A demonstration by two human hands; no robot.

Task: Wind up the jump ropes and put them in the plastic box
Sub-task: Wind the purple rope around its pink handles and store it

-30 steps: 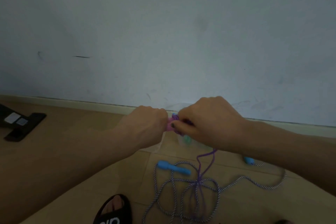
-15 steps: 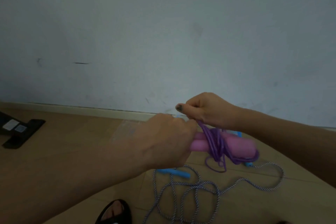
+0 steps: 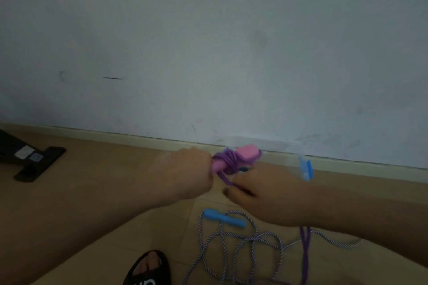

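I am gripping the pink handles (image 3: 234, 157) in my left hand (image 3: 190, 176), fingers curled tight round their near end, holding them level just in front of the baseboard (image 3: 115, 137). My right hand (image 3: 266, 192) is pinching the purple cord (image 3: 225, 179) below the handles and looping it round them; several turns are already sitting there. More purple cord is trailing under my right wrist to the floor. I am judging this as mid-winding: next I need another wrap, keeping tension. The striped rope (image 3: 245, 245) with its blue handle (image 3: 223, 217) is lying loose below the handles. The clear plastic box (image 3: 305, 166) is sitting right of them, blurred.
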